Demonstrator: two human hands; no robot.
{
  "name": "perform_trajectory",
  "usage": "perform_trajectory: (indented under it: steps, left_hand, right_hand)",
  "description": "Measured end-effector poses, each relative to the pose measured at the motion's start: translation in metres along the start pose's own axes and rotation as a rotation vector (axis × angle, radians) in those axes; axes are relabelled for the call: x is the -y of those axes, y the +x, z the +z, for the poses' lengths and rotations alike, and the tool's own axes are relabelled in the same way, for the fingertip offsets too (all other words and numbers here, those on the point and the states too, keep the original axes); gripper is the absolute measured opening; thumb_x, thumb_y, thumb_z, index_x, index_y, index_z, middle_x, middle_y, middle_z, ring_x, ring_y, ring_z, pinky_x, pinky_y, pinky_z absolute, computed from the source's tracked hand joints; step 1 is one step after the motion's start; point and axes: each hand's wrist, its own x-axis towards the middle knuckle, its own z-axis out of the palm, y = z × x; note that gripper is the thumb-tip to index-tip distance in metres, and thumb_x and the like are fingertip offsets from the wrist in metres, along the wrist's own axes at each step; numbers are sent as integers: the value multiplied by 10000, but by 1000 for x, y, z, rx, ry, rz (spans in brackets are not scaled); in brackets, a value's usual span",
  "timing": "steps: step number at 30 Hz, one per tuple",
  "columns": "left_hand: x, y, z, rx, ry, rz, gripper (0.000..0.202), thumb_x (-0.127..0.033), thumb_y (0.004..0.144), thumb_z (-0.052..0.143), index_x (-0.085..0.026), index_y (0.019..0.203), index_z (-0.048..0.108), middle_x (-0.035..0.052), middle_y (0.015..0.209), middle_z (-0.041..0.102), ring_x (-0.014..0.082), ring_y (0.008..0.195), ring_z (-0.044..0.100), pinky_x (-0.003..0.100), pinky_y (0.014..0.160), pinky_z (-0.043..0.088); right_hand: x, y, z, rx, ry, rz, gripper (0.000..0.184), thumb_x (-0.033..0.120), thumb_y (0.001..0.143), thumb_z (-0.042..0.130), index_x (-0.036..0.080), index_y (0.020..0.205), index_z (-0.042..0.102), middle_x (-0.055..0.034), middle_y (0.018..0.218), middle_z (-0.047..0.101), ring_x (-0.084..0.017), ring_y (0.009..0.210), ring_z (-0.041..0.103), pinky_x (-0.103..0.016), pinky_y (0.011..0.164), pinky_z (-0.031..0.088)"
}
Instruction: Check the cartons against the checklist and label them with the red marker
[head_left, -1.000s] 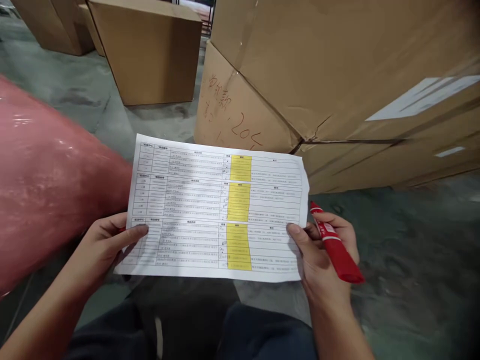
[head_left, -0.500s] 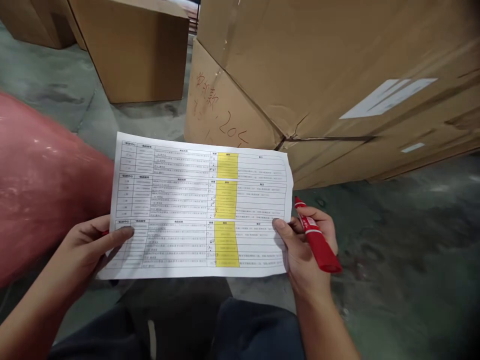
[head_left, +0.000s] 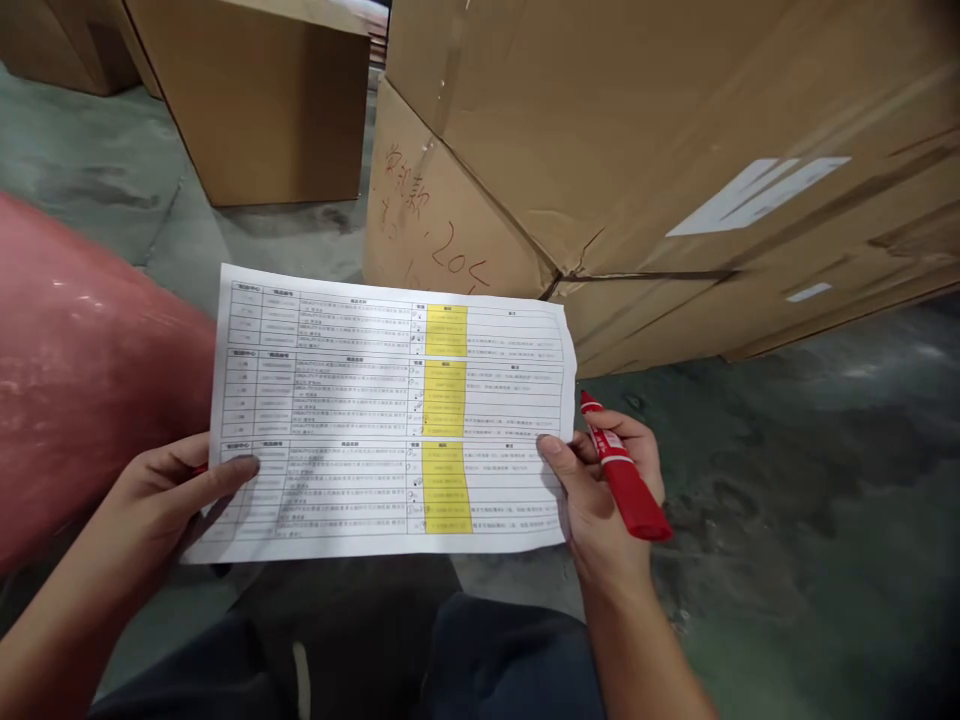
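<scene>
A printed sheet of paper [head_left: 345, 420] with tables and a yellow-highlighted column is spread out in front of me. My left hand [head_left: 176, 490] pinches its lower left edge, thumb on top. Something small and red shows behind the paper by the left fingers; I cannot make out what it is. On the other side, my right hand [head_left: 607, 490] grips the right edge between thumb and fingers. That same hand also holds a red marker pen [head_left: 626, 480], slanting down to the right outside the sheet. The fingers beneath the paper are hidden.
A big cardboard box [head_left: 637, 130] with red handwriting and a white label stands ahead to the right. Another cardboard box [head_left: 262, 110] is at the upper left. A rounded pink, shiny object [head_left: 90, 380] bulges in from the left. Grey-green floor [head_left: 795, 500] shows at right.
The sheet, both hands and the marker appear slightly further left in view, as do the boxes. Both grips look the same.
</scene>
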Motion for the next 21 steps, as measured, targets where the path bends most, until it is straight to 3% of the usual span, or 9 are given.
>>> perform_trajectory:
  steps: [15, 21]
  left_hand:
    - [2, 2, -2, 5, 6, 8, 372, -300, 534, 918, -265, 883, 795, 20, 932, 793, 225, 678, 735, 242, 584, 608]
    - [3, 4, -2, 8, -11, 3, 362, -248, 518, 915, -253, 860, 795, 28, 899, 794, 229, 660, 730, 250, 580, 609]
  right_hand:
    - [1, -1, 0, -7, -14, 8, 532, 302, 546, 898, 230, 976, 594, 38, 765, 592, -105, 676, 565, -246, 651, 473]
    - [-2, 0, -2, -8, -23, 0, 547, 311, 540, 904, 220, 982, 594, 32, 771, 596, -100, 683, 565, -238, 661, 469]
